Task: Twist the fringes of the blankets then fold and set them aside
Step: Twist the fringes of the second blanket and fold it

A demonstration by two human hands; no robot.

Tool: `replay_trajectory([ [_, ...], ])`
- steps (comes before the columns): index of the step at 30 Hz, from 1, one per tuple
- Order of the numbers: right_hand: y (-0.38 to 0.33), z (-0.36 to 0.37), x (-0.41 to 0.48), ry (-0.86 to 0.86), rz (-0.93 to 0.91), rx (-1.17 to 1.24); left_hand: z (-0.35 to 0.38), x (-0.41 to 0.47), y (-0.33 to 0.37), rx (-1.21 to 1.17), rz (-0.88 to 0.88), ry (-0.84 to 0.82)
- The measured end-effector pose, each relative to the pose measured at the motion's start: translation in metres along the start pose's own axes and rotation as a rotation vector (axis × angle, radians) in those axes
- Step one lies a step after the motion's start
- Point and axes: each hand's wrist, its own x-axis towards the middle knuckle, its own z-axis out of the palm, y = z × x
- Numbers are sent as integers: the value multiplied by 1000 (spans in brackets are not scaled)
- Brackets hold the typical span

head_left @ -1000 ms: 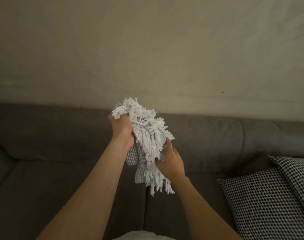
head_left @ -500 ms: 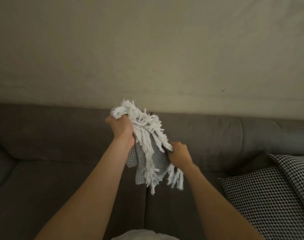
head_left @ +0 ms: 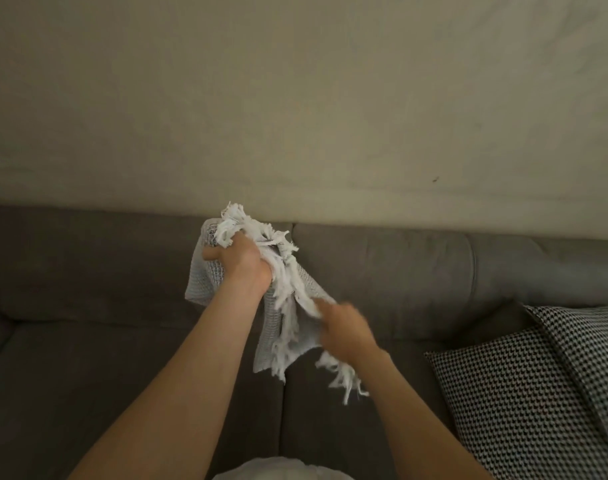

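A small grey waffle-weave blanket [head_left: 205,278] with a white fringe [head_left: 285,289] hangs bunched in the air above the sofa. My left hand [head_left: 243,261] grips its upper end, with white tassels sticking out above the fist. Lower and to the right, my right hand [head_left: 344,330] is blurred and closed on the fringe, and a tuft of tassels [head_left: 344,375] dangles below it. Part of the grey cloth hangs between my two forearms.
A grey sofa [head_left: 87,358] fills the lower half of the view, with a seam between its seat cushions below my hands. Black-and-white checked cushions [head_left: 538,386] lie at the right end. A bare beige wall [head_left: 295,98] rises behind.
My right hand has moved right and down along the fringe, pulling tassels out with it. My left hand has turned so more grey cloth shows at its left.
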Motion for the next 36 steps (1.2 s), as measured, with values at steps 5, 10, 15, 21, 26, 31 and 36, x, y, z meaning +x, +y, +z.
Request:
replay_trajectory([
  [5, -10, 34, -1, -50, -164, 371, 0, -2, -4, 7, -34, -105],
  [10, -58, 23, 18, 313, 45, 716, -6, -2, -6, 101, -16, -143],
  [15, -86, 14, 38, 544, 176, 783, -8, -13, -4, -3, -86, -181],
  [21, -38, -11, 42, 277, 39, 362, -33, 10, -3, 411, 139, -93],
  [26, -8, -32, 33, -133, -108, 132, -49, 21, -7, 1014, 345, -54],
  [31, -7, -22, 21, -204, -115, 311, -57, 31, -8, 1464, 486, -172],
  [36, -17, 8, 5, -263, -124, 388, -54, 27, -5, 1707, 775, -375],
])
